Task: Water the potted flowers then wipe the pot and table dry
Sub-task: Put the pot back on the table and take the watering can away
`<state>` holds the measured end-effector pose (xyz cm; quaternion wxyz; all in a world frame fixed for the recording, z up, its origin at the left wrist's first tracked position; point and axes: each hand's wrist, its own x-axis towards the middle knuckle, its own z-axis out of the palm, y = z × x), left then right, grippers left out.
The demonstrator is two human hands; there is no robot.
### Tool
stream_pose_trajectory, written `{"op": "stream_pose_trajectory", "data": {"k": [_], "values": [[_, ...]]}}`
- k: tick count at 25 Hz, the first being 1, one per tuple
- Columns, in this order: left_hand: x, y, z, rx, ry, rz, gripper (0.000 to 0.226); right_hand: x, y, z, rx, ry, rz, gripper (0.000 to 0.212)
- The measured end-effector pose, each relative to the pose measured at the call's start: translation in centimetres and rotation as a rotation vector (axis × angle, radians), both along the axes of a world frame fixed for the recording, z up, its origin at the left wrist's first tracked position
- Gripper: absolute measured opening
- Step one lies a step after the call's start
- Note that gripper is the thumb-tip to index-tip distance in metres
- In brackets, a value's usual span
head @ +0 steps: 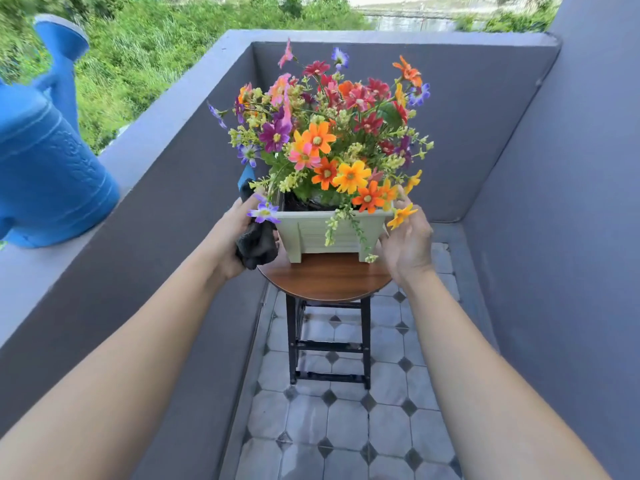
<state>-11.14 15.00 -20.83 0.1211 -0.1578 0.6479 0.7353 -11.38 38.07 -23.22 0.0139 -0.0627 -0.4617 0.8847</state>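
Pale green rectangular planter (pixel 334 233) is sitting on a small round wooden table (pixel 325 278) with black metal legs, on a balcony with a grey-and-white tiled floor (pixel 346 420). Planter has ribbed slat-style side panels, a flared rim and short corner feet; dark soil is showing just under the rim at the near left. It is packed with mixed flowers (pixel 329 133): orange, yellow, pink, red, magenta and purple daisy-like blooms plus pale yellow-green sprigs, several trailing over the front wall and spilling past both ends. Whether the pot surface is wet cannot be told.

Left hand (pixel 235 237) is reaching to the planter's left end, fingers curled closed around a bunched dark cloth (pixel 258 244), which is pressing against the pot's left wall and hanging down to the table edge. A small blue object (pixel 247 176) is showing just behind that hand, partly hidden by flowers; what it is cannot be told.

Right hand (pixel 407 240) is sitting at the planter's right end, palm facing the pot, fingers open and spread, thumb near the rim among the overhanging orange blooms; actual contact with the wall is unclear.

Blue plastic watering can (pixel 45 168) is standing on the grey balcony ledge (pixel 145 140) at far left, spout pointing up, well apart from the table. Green vegetation beyond the ledge.
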Motion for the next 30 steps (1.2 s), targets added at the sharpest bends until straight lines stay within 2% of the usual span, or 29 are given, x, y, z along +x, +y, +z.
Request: {"op": "stream_pose_trajectory", "data": {"k": [2, 3, 7, 9, 12, 14, 18, 20, 22, 27, 30], "values": [[1.4, 0.0, 0.1, 0.067, -0.046, 0.025, 0.022, 2.9, -0.7, -0.7, 0.004, -0.087, -0.029, 0.067], [2.3, 0.2, 0.5, 0.096, -0.059, 0.034, 0.019, 4.4, -1.0, -1.1, -0.007, -0.163, -0.057, 0.072], [6.3, 0.3, 1.5, 0.205, -0.146, 0.126, 0.004, 10.4, -3.9, -1.7, 0.006, -0.386, -0.102, 0.050], [8.7, -0.2, 2.6, 0.242, -0.209, 0.219, 0.013, 13.8, -6.2, -1.8, 0.062, -0.507, -0.041, 0.040], [12.8, -1.7, 5.1, 0.219, -0.322, 0.316, 0.027, 17.7, -10.0, 0.3, 0.240, -0.588, 0.175, 0.020], [14.9, -2.8, 7.0, 0.163, -0.332, 0.300, 0.028, 18.2, -12.0, 2.9, 0.316, -0.538, 0.274, 0.016], [15.2, -4.7, 10.6, 0.021, -0.068, 0.275, 0.026, 14.7, -14.5, 9.3, 0.376, -0.328, 0.447, 0.006], [15.2, -5.4, 12.6, -0.005, -0.006, 0.248, 0.020, 13.8, -15.8, 11.9, 0.372, -0.295, 0.549, 0.013], [15.3, -5.6, 14.4, 0.055, 0.038, 0.231, 0.018, 13.3, -16.5, 13.9, 0.362, -0.268, 0.635, 0.023], [14.3, -6.6, 16.9, -0.005, 0.055, 0.214, 0.026, 11.8, -16.5, 16.7, 0.253, -0.211, 0.657, 0.036], [14.1, -6.8, 17.5, 0.160, 0.011, 0.202, 0.034, 11.4, -16.6, 17.3, 0.177, -0.213, 0.663, 0.044]]}}
